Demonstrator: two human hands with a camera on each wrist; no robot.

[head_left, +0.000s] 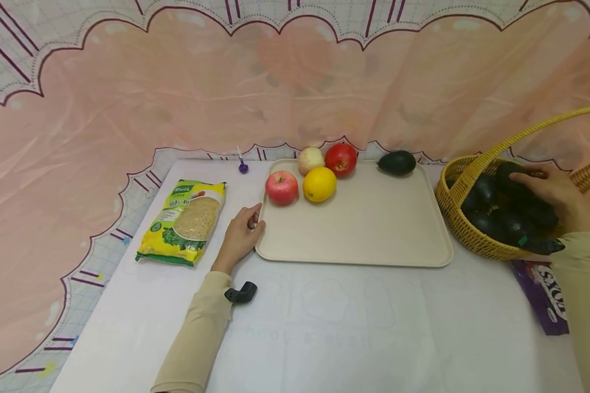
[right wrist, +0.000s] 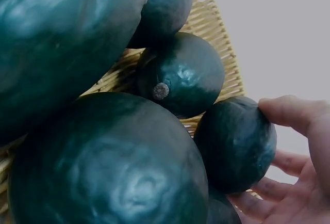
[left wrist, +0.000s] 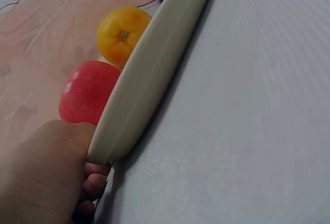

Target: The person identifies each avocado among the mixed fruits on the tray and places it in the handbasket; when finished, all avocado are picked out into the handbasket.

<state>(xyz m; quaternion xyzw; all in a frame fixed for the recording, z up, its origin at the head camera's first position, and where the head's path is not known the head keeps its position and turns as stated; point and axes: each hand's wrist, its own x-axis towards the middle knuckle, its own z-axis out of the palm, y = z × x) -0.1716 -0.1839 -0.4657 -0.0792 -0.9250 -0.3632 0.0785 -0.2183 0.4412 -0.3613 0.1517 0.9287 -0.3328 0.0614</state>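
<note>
My left hand (head_left: pixel 241 232) grips the left edge of a beige tray (head_left: pixel 359 234), thumb at the rim and fingertips showing beneath it in the left wrist view. On the tray sit a red apple (head_left: pixel 282 188), an orange (head_left: pixel 319 184), a pale peach-like fruit (head_left: pixel 311 161), a pomegranate (head_left: pixel 341 160) and a dark avocado (head_left: pixel 396 163). My right hand (head_left: pixel 553 188) reaches into a wicker basket (head_left: pixel 477 240) of dark green avocados. Its thumb and fingers hold a small avocado (right wrist: pixel 234 144) from opposite sides, beside a larger one (right wrist: pixel 113 167).
A yellow Knorr bag (head_left: pixel 187 221) lies left of the tray, with a purple lollipop (head_left: pixel 243 168) behind my left hand. The basket's tall handle (head_left: pixel 516 136) arches over its contents. A purple packet (head_left: pixel 546 300) lies in front of the basket, partly covered by my right sleeve.
</note>
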